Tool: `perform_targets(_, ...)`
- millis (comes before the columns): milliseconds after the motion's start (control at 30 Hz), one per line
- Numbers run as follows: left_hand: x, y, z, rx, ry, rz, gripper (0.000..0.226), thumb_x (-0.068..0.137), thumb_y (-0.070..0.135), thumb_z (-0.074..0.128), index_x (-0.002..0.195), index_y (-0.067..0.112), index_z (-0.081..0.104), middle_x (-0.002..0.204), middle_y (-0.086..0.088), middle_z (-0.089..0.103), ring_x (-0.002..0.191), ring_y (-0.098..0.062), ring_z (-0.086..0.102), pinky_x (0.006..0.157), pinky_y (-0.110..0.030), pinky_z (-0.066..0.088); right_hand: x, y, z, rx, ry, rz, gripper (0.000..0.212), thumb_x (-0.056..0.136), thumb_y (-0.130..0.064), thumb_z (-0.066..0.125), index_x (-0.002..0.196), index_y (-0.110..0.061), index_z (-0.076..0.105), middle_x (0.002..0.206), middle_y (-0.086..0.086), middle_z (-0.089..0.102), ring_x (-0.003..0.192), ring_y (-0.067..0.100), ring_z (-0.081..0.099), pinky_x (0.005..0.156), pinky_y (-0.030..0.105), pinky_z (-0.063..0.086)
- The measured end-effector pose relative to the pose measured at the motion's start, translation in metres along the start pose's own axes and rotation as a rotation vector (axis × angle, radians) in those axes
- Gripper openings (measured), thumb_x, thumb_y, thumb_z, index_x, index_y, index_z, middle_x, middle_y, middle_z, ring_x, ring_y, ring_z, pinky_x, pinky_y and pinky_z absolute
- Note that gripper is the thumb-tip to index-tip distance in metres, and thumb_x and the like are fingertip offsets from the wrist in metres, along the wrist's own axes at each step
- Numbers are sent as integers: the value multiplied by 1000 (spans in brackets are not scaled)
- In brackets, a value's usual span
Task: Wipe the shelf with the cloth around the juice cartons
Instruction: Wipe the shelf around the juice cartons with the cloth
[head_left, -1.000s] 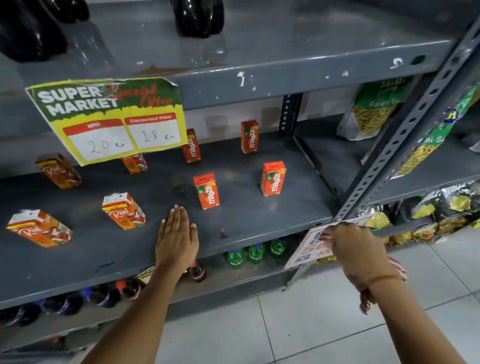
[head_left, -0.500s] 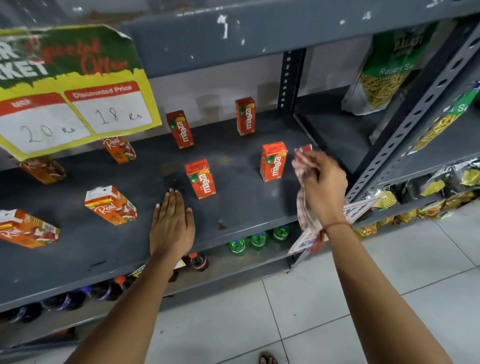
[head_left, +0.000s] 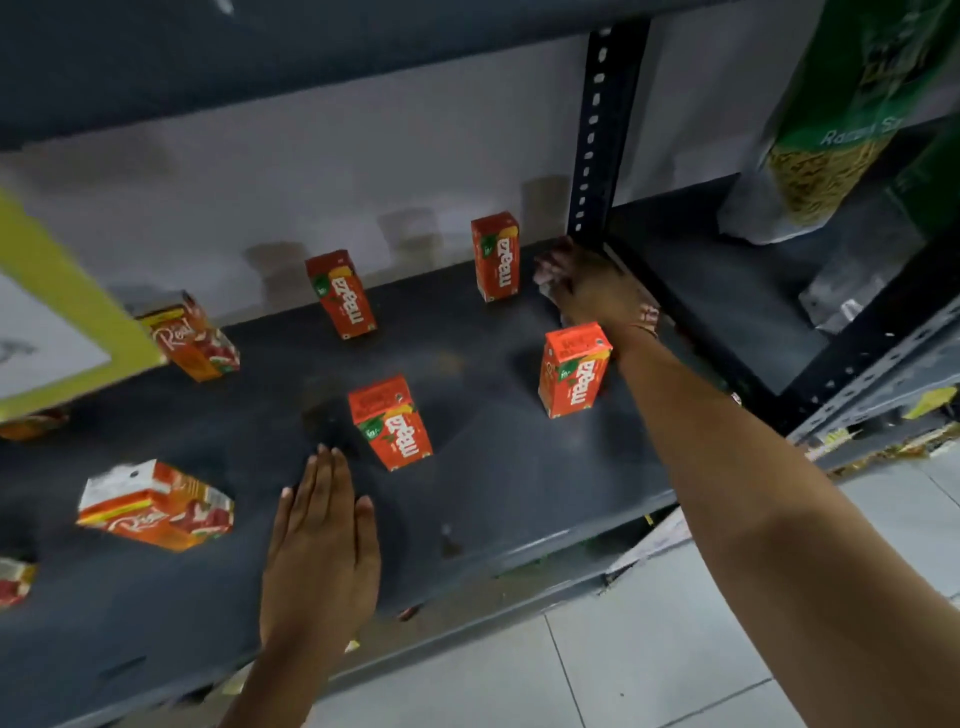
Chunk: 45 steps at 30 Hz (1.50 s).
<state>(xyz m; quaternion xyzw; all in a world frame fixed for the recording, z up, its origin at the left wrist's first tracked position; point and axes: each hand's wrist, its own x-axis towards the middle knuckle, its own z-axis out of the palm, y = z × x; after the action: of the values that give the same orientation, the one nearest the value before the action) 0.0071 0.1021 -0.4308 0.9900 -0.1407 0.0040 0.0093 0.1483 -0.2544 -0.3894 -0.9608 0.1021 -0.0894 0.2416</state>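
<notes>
Several orange juice cartons stand apart on the dark grey shelf (head_left: 493, 483). One Maaza carton (head_left: 391, 422) is at the middle, another (head_left: 571, 370) to its right, and two more (head_left: 340, 293) (head_left: 496, 255) stand near the back wall. Real cartons (head_left: 156, 505) (head_left: 195, 340) sit on the left. My right hand (head_left: 597, 291) reaches to the back right corner and presses a bunched red-checked cloth (head_left: 550, 265) onto the shelf, between the back right carton and the upright post. My left hand (head_left: 322, 545) lies flat, palm down, on the shelf's front part.
A perforated steel upright (head_left: 592, 135) stands right beside the cloth. A yellow-bordered price sign (head_left: 57, 332) hangs at the left from the shelf above. Green snack bags (head_left: 831, 130) fill the neighbouring bay on the right. Pale floor tiles (head_left: 649, 665) lie below.
My right hand has carried the cloth from the shelf's front right to the back right corner and set it down on the shelf. My left hand stays flat in place; my view has moved closer.
</notes>
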Motion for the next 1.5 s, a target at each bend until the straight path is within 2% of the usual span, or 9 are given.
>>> perform_targets(300,9,6,-3,-187,137,-39,68,88,33,17,139,-7,34,148,-23,39,138,-34,36,114,-50,25,63,-4,20,-101,-63,-67,40,102,-37,44,136,-17,52,140,7,56,124,32,56,101,42,48)
perform_targets(600,8,0,5,-65,68,5,73,87,35,0,146,-4,17,157,-18,20,148,-26,15,122,-44,13,25,24,15,116,-128,-16,45,103,-27,43,147,-17,46,153,-3,47,145,16,38,119,25,27)
perform_targets(733,8,-1,5,-102,59,-38,70,89,36,1,149,1,10,161,-12,10,149,-21,6,123,-40,5,-26,23,2,322,-102,18,48,99,-29,48,142,-8,50,155,10,44,146,28,37,120,48,28)
perform_targets(900,4,5,-1,-178,123,-54,67,91,35,9,148,1,19,159,-13,19,148,-21,16,121,-39,8,-91,31,-5,-32,52,61,47,99,-29,48,146,-34,46,162,-9,29,146,15,36,118,35,32)
perform_targets(1100,3,5,-5,-214,94,-69,56,100,27,17,150,3,10,162,-11,10,149,-19,7,123,-38,4,-167,17,-14,-82,-8,99,55,99,-20,47,151,-32,37,165,-12,21,149,15,30,120,33,30)
perform_targets(1200,1,5,-6,-217,88,-59,56,100,27,18,150,4,7,162,-10,7,149,-18,5,123,-38,3,-219,1,-23,-210,-42,101,64,91,-9,52,149,-33,38,157,-2,40,131,24,52,104,37,49)
perform_targets(1300,1,5,-7,-236,68,-64,57,100,30,15,150,5,5,162,-8,5,149,-17,2,123,-37,1,-274,-16,-40,-337,-190,15,33,97,-21,38,125,-32,52,106,0,69,86,20,70,73,33,60)
perform_targets(1400,2,6,-7,-212,72,-59,57,100,30,14,150,4,5,162,-9,6,150,-18,2,123,-38,2,-309,-33,-56,-390,-476,-95,32,99,-48,38,117,-29,57,104,-4,70,93,19,71,75,28,56)
perform_targets(1500,0,6,-8,-203,85,-54,63,95,34,5,150,3,9,162,-11,10,149,-20,6,122,-38,2,-315,-55,-65,-368,-362,-144,28,99,-45,47,124,-33,50,110,-6,69,95,20,70,77,29,54)
